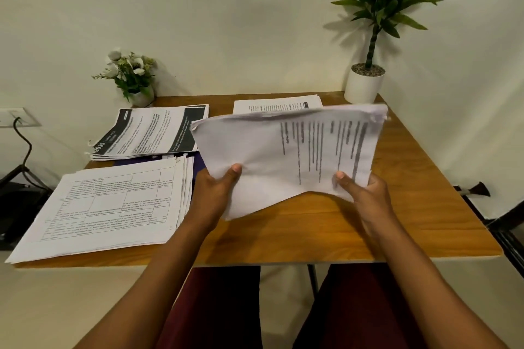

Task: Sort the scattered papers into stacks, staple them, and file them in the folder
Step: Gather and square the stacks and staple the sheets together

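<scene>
1. At the left of the table (283,238), a flat stack with boxes and lines (107,207) lies near the edge. Behind it lies a stack with black bands (150,133).
2. A dark purple thing (197,163) peeks out between these two stacks. It may be the folder, but most of it is hidden.
3. The left hand (215,193) pinches the near left corner of the bundle of papers (269,150). The thumb lies on top. The fingers are under the paper, so they cannot be seen.
4. The bundle is up in the air over the middle of the table. It reaches away from both hands toward the wall, and its long side runs left to right. Each hand has one corner, so neither is nearer.
5. The bundle is white with blurry grey lines of print. Its near edge sags between the hands, and its far edge is messy.
6. A far stack (278,105) lies flat behind the bundle, partly hidden by it.
7. The right hand (365,193) pinches the near right corner the same way, thumb on top.
8. The bare wood is right below, so the bundle could likely go straight down to be tapped even.
</scene>
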Demonstrator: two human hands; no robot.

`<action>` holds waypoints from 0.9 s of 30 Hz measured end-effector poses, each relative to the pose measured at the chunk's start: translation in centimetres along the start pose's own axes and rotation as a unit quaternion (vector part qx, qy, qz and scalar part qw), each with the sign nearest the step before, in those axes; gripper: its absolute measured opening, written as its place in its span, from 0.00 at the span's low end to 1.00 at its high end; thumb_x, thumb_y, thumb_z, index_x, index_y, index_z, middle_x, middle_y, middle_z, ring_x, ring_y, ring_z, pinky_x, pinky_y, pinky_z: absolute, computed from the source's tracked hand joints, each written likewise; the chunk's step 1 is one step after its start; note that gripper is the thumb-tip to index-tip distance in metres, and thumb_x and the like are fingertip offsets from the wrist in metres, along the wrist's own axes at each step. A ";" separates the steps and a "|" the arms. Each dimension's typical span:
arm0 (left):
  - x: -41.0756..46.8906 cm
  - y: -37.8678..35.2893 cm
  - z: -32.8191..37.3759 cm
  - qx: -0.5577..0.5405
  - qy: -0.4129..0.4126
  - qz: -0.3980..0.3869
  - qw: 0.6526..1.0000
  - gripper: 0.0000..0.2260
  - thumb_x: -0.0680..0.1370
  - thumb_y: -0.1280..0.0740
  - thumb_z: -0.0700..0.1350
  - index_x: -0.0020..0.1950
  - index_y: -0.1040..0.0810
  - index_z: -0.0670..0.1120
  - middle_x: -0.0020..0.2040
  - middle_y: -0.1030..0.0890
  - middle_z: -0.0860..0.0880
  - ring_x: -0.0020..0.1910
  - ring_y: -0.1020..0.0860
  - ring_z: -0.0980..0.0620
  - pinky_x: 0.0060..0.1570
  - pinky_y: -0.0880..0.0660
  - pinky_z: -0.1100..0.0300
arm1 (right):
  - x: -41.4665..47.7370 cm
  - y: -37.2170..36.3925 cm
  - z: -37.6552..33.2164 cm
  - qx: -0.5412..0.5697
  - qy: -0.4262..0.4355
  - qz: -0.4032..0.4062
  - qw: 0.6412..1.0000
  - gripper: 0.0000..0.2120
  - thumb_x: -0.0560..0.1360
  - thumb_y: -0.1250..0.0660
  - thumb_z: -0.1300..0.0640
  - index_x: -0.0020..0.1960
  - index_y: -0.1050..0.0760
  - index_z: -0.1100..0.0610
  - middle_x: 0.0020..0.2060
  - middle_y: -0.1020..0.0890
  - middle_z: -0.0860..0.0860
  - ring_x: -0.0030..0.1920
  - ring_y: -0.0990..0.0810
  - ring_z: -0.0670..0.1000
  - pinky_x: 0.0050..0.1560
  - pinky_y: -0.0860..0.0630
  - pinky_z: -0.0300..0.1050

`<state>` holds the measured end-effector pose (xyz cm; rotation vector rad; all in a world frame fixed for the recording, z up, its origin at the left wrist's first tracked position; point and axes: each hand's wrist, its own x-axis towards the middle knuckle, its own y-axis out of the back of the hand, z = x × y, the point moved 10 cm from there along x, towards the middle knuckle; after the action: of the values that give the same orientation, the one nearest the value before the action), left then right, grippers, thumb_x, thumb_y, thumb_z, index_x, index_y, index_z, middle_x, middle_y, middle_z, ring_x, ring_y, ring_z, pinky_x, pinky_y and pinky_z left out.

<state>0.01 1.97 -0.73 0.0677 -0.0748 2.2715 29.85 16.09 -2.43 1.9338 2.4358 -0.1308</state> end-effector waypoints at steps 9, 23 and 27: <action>-4.1 -6.4 -4.0 -0.218 0.154 -0.038 0.963 0.20 0.78 0.29 0.45 0.69 0.27 0.54 0.60 0.16 0.54 0.59 0.18 0.50 0.56 0.19 0.50 | -0.7 -5.8 -1.9 0.261 -0.006 -0.045 0.964 0.21 0.79 0.33 0.68 0.71 0.26 0.58 0.62 0.17 0.55 0.62 0.18 0.54 0.59 0.19 0.50; 2.3 -5.0 9.0 0.063 -0.071 -0.172 0.981 0.10 0.80 0.31 0.45 0.61 0.20 0.51 0.50 0.14 0.61 0.55 0.16 0.57 0.48 0.21 0.67 | 0.2 -5.9 -9.1 -0.008 0.119 -0.144 0.982 0.17 0.76 0.29 0.67 0.60 0.21 0.50 0.60 0.16 0.53 0.62 0.18 0.54 0.68 0.25 0.62; 1.9 -4.8 10.1 0.024 -0.109 -0.100 0.989 0.13 0.81 0.31 0.44 0.65 0.20 0.42 0.49 0.13 0.59 0.51 0.15 0.56 0.46 0.20 0.66 | 0.6 -4.9 -10.3 -0.078 0.125 -0.047 0.988 0.10 0.76 0.25 0.55 0.56 0.19 0.49 0.53 0.14 0.46 0.54 0.15 0.49 0.61 0.20 0.58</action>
<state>2.71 5.73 9.63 0.3353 -0.1234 2.0580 25.22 16.42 8.04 1.8708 2.5965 0.3108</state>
